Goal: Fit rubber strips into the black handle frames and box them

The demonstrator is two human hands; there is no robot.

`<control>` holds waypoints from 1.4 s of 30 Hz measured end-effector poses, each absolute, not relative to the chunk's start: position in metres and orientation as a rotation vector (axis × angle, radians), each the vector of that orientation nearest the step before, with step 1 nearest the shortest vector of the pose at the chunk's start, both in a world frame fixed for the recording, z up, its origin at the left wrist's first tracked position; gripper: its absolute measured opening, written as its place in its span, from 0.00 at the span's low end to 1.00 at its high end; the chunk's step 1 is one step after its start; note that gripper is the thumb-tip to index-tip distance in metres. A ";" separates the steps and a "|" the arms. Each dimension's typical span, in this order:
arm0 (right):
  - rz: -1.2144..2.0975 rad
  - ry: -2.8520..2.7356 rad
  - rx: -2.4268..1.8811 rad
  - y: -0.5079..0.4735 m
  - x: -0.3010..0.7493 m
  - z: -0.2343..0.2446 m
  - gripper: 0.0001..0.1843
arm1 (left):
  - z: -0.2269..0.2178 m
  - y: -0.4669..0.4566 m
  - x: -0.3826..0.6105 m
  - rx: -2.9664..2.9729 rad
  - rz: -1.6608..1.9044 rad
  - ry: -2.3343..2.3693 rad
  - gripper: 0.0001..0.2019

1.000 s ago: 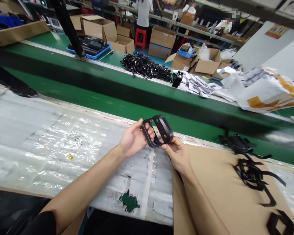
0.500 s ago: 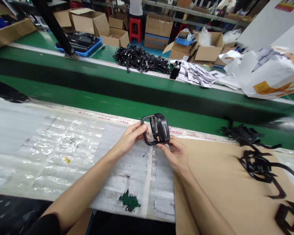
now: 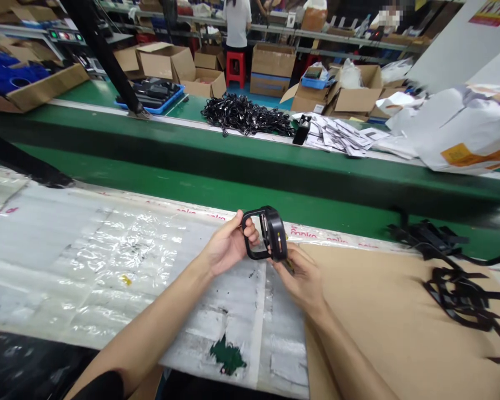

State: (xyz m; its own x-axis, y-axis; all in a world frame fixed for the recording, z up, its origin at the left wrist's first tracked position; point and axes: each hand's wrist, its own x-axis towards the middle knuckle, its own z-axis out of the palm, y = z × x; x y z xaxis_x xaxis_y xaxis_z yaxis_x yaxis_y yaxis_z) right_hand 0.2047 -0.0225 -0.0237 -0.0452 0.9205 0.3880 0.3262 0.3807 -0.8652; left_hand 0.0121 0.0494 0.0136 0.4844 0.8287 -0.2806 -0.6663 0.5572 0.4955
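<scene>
1. While the head camera is looking down over the near table, the left hand (image 3: pixel 227 250) is pinching the left side of a black frame (image 3: pixel 263 233), with the thumb on top and the fingers curling behind it.
2. The right hand (image 3: pixel 302 280) is gripping the same frame from below and from the right. Both hands are clamped on it, holding it in the air just above the plastic sheet (image 3: pixel 108 255) and near the edge of the cardboard sheet (image 3: pixel 400 311).
3. Compared with a second ago, the frame is standing more upright. The broad slotted face that was tilting toward the camera is now turning away to the right, leaving the narrow edge facing the camera. The hands are also sitting slightly lower in the picture.
4. As I judge it, the frame is being rotated between the fingers rather than set down or released.
5. The frame is showing as a rounded square loop of dull black plastic with an open middle, meeting a thicker, shinier band on its right side. Whether these are one piece or two, I cannot tell.
6. Well off to the right, a tangle of black strips (image 3: pixel 462 289) is lying on the cardboard. Beyond the green belt (image 3: pixel 233 189), a heap of black cables (image 3: pixel 245 114) is resting on the far table.
</scene>
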 end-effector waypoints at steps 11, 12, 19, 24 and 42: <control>0.625 -1.710 -1.110 -0.023 0.200 -0.024 0.04 | 0.017 0.048 0.008 0.292 0.910 0.513 0.21; 0.624 -1.714 -1.108 -0.023 0.200 -0.024 0.05 | 0.019 0.048 0.007 0.299 0.917 0.520 0.21; 0.681 -1.696 -1.091 -0.025 0.200 -0.026 0.06 | 0.030 0.039 0.006 0.511 0.946 0.531 0.19; 0.705 -1.579 -1.082 -0.026 0.202 -0.033 0.16 | 0.026 0.033 0.005 0.968 1.003 0.592 0.20; 1.459 -0.789 -0.755 -0.018 0.205 -0.021 0.27 | 0.011 0.032 0.006 1.995 1.389 0.984 0.16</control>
